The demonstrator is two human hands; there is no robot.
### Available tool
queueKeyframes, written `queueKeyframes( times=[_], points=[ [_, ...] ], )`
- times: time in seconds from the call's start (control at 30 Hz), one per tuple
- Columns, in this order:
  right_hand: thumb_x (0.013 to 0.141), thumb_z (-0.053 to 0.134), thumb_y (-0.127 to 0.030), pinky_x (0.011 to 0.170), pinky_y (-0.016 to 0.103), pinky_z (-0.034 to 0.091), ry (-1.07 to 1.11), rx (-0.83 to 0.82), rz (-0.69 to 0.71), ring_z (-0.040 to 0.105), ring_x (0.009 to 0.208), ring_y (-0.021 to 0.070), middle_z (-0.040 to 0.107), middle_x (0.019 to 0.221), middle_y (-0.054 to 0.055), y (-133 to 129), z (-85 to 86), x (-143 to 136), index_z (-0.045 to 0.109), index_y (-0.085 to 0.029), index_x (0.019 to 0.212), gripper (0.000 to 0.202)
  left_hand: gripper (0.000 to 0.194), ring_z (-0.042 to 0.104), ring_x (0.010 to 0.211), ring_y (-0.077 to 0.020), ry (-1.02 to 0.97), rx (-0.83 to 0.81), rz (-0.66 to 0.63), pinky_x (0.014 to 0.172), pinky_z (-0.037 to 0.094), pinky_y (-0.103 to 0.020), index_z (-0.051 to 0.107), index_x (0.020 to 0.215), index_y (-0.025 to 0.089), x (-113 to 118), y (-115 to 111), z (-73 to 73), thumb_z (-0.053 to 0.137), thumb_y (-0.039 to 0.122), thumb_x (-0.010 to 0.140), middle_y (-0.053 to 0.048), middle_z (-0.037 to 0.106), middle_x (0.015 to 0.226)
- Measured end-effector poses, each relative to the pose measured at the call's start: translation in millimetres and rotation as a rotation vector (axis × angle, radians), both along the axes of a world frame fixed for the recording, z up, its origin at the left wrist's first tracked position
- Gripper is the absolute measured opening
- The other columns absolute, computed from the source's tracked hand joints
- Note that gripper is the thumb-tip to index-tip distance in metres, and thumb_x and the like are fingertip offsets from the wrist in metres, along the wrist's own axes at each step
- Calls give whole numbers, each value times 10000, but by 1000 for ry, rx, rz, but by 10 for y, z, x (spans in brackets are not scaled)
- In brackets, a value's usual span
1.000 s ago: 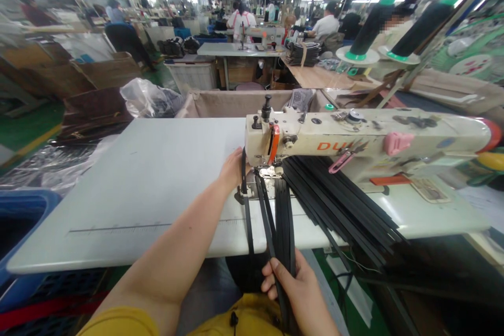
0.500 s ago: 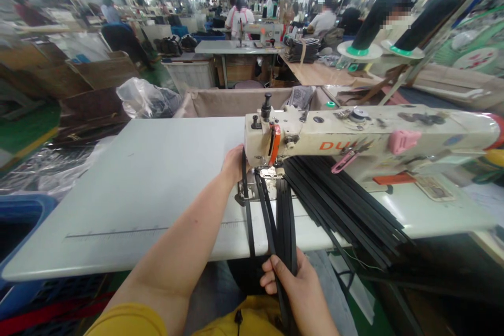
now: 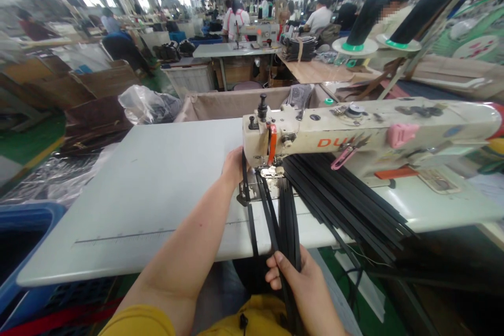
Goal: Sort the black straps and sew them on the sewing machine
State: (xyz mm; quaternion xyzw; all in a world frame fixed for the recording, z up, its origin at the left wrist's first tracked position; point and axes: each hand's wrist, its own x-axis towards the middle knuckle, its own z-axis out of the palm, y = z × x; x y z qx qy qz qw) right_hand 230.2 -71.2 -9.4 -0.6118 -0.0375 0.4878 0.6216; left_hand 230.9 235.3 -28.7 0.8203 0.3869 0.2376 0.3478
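Note:
A pale sewing machine [image 3: 299, 136] stands on the white table. Black straps [image 3: 289, 220] run from its presser foot area toward me, over the table's front edge. My right hand [image 3: 289, 273] is closed round these straps just below that edge, thumb on top. My left hand [image 3: 235, 165] reaches behind the left side of the machine head; its fingers are hidden there. Beside it, one narrow black strap [image 3: 252, 228] hangs down over the table edge. A thick bundle of black straps [image 3: 342, 199] lies under the machine arm, to the right.
Pink thread snips [image 3: 343, 158] and a pink holder [image 3: 402, 135] are on the machine arm. Two black thread cones [image 3: 368, 18] stand behind it at the right. A blue bin [image 3: 27, 241] sits at left; a fabric-lined box [image 3: 232, 104] is behind the table.
The camera view has shifted slightly. Both hands keep nearly the same places at the machine and straps, and the right hand still grips its straps.

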Motion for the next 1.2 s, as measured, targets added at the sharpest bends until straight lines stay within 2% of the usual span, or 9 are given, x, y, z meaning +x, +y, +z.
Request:
queueKeyframes(
  times=[0.17,0.27,0.4,0.53,0.63,0.77,1.07,1.2],
  points=[
    [499,923,-673,429,244,513,-3,18,8,649,445,134,727,621,17,7,-21,16,586,-176,783,664,225,717,1005,-299,-12,67,34,872,570,-385,752,995,188,-158,-219,37,582,318,925,-91,775,1033],
    [494,925,-672,434,244,513,13,8,19,655,451,140,724,622,11,-6,-28,32,583,-178,807,678,193,719,1003,-260,9,128,-36,913,580,-376,763,963,203,-300,-446,10,579,256,934,-78,766,1056],
    [528,921,-658,470,249,531,67,-2,22,691,499,160,732,647,7,-72,-17,47,589,-181,858,668,253,632,1259,-267,-1,312,-204,1146,482,-450,720,1160,196,-503,-765,-30,549,238,978,-97,721,1267],
    [606,897,-638,520,243,534,155,11,64,716,563,164,752,694,40,-207,-6,55,623,-164,849,599,367,499,1426,-280,77,418,-277,1223,397,-510,606,1364,180,-669,-960,-29,508,279,1025,-111,621,1445],
    [653,890,-594,546,239,530,232,28,102,719,593,162,760,716,59,-311,-10,58,665,-144,889,556,383,461,1459,-276,127,418,-298,1231,385,-516,579,1396,178,-714,-994,-13,472,290,1046,-101,602,1472],
    [625,918,-557,542,240,524,283,24,109,704,573,157,736,687,35,-377,-14,61,683,-140,921,563,378,453,1466,-268,142,402,-294,1236,375,-518,583,1390,176,-702,-984,3,443,288,1057,-97,595,1481],
    [669,883,-586,515,236,515,202,28,135,700,552,151,707,676,-1,-368,22,55,638,-170,889,530,379,465,1454,-263,106,396,-281,1241,363,-504,588,1388,173,-706,-969,-47,473,290,1047,-101,620,1452],
    [692,857,-613,500,233,510,158,22,167,706,555,153,709,684,-3,-376,10,60,600,-177,842,528,358,471,1450,-263,106,415,-290,1239,369,-498,601,1365,172,-695,-976,-27,478,273,1044,-103,620,1452]
  ],
)
